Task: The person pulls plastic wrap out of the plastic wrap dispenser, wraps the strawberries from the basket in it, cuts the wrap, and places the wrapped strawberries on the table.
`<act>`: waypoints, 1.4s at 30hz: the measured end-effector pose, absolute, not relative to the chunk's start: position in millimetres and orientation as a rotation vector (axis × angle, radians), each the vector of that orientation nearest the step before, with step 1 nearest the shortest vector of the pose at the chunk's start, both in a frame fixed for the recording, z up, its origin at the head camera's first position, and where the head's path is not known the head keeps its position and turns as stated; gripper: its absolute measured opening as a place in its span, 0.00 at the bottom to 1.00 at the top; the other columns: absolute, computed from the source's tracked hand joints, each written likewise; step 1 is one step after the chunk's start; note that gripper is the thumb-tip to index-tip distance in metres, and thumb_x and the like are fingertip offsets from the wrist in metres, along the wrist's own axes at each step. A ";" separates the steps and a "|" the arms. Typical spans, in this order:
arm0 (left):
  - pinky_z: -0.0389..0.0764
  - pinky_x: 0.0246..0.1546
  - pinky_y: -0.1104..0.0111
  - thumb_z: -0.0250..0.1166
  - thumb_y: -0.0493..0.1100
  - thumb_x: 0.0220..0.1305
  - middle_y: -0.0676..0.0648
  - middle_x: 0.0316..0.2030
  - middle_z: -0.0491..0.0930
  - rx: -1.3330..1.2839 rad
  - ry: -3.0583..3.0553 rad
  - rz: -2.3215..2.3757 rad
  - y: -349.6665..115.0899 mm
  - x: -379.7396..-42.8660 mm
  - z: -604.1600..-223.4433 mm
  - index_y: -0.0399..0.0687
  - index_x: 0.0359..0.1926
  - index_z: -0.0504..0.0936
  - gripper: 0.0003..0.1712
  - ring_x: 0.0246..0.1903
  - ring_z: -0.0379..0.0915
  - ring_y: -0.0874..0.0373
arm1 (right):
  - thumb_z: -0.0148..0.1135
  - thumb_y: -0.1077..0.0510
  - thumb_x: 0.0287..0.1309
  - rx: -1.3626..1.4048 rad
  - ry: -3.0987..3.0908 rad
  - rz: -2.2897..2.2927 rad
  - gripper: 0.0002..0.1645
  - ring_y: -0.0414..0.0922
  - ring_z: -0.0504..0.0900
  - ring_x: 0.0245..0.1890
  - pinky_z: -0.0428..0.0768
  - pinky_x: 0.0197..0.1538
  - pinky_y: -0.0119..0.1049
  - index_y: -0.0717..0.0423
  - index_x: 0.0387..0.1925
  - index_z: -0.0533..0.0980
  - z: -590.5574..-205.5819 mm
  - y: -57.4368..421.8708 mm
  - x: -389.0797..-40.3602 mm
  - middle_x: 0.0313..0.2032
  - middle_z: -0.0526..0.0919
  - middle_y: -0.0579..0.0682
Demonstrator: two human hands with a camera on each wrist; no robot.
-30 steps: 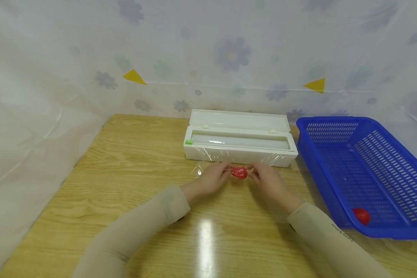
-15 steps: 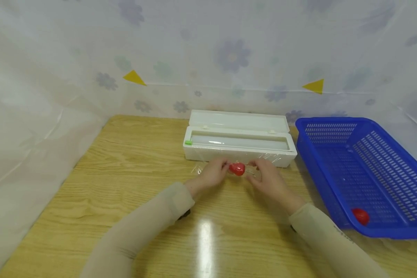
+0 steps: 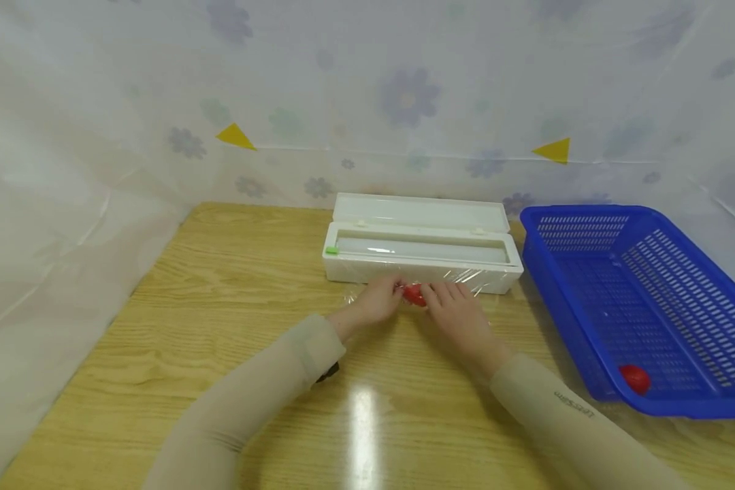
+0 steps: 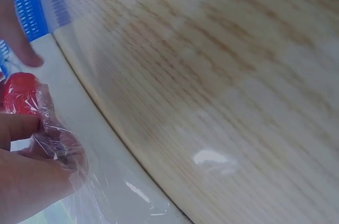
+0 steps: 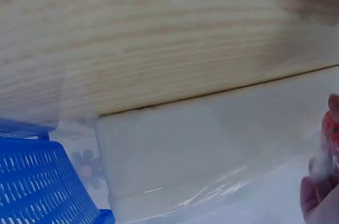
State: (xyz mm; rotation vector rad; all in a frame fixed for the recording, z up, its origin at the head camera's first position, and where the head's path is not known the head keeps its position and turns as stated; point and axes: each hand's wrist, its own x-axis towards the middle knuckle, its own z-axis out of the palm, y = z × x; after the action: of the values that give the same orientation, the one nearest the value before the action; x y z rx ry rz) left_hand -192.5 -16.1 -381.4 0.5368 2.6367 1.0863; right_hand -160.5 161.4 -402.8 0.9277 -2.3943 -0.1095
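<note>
Viewed from the head: pinching gathered cling film (image 3: 467,276) with the left hand (image 3: 378,301) beside a film-wrapped red fruit (image 3: 413,295), just in front of the lid-raised white wrap box (image 3: 419,264); reaching over the fruit's right side with the right hand (image 3: 459,318), impossible to tell whether gripping. If tugged hard, apt to tear the film lying over the box's front, or drag the box along. Hemmed in ahead by the box and at right by the blue basket (image 3: 588,211); roomier leftward and toward the body across the wood-grain table (image 3: 239,272). From the left wrist: bunched film in the left hand's pinch, liable to unwrap if released too soon. From the right wrist: narrow between box end and basket, apt to snag if swung that way.
</note>
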 end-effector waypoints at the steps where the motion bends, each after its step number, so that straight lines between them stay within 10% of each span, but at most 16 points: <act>1: 0.76 0.41 0.67 0.47 0.36 0.70 0.43 0.40 0.79 0.544 2.637 1.085 -16.2 -192.3 -381.1 0.38 0.45 0.76 0.11 0.37 0.72 0.56 | 0.69 0.61 0.48 0.924 -2.386 -0.096 0.23 0.53 0.77 0.41 0.76 0.47 0.45 0.62 0.46 0.72 -402.2 161.7 -162.8 0.38 0.77 0.56; 14: 0.78 0.47 0.68 0.57 0.35 0.62 0.43 0.49 0.75 0.485 2.773 1.331 -25.9 -186.1 -381.7 0.41 0.55 0.69 0.19 0.45 0.75 0.53 | 0.73 0.63 0.41 0.999 -2.477 0.217 0.20 0.52 0.81 0.36 0.79 0.43 0.44 0.61 0.38 0.76 -385.9 164.6 -181.6 0.33 0.83 0.54; 22: 0.73 0.51 0.66 0.65 0.42 0.56 0.49 0.47 0.76 1.239 3.320 0.026 -33.8 -182.8 -382.2 0.47 0.50 0.73 0.20 0.50 0.72 0.55 | 0.74 0.63 0.41 0.935 -2.665 0.369 0.20 0.53 0.82 0.37 0.80 0.43 0.46 0.61 0.39 0.76 -374.9 164.2 -183.9 0.35 0.84 0.56; 32: 0.72 0.51 0.68 0.62 0.41 0.59 0.51 0.44 0.81 1.362 3.375 -0.277 -37.6 -184.0 -391.9 0.48 0.50 0.78 0.16 0.47 0.76 0.57 | 0.73 0.55 0.45 0.977 -2.542 0.226 0.26 0.54 0.79 0.40 0.78 0.45 0.48 0.62 0.44 0.74 -376.0 169.6 -178.0 0.39 0.81 0.57; 38: 0.72 0.48 0.68 0.63 0.40 0.59 0.51 0.42 0.82 1.332 3.420 -0.210 -37.6 -186.6 -395.1 0.50 0.46 0.80 0.13 0.45 0.77 0.58 | 0.35 0.51 0.73 1.074 -2.063 -0.239 0.22 0.51 0.74 0.37 0.74 0.37 0.39 0.61 0.43 0.72 -399.1 176.2 -171.3 0.37 0.76 0.55; 42: 0.72 0.48 0.68 0.63 0.39 0.58 0.52 0.43 0.82 1.326 3.415 -0.158 -37.8 -187.4 -394.8 0.50 0.47 0.80 0.14 0.45 0.77 0.57 | 0.19 0.57 0.73 0.954 -2.073 -0.318 0.29 0.50 0.72 0.35 0.69 0.35 0.38 0.62 0.42 0.72 -407.7 177.1 -176.2 0.34 0.75 0.55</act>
State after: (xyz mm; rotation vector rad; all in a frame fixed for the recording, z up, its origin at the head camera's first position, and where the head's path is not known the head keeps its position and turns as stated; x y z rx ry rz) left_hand -187.4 -37.8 -394.8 1.3259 3.4151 -0.1583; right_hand -176.2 177.1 -407.7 0.9535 -2.0726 -0.3182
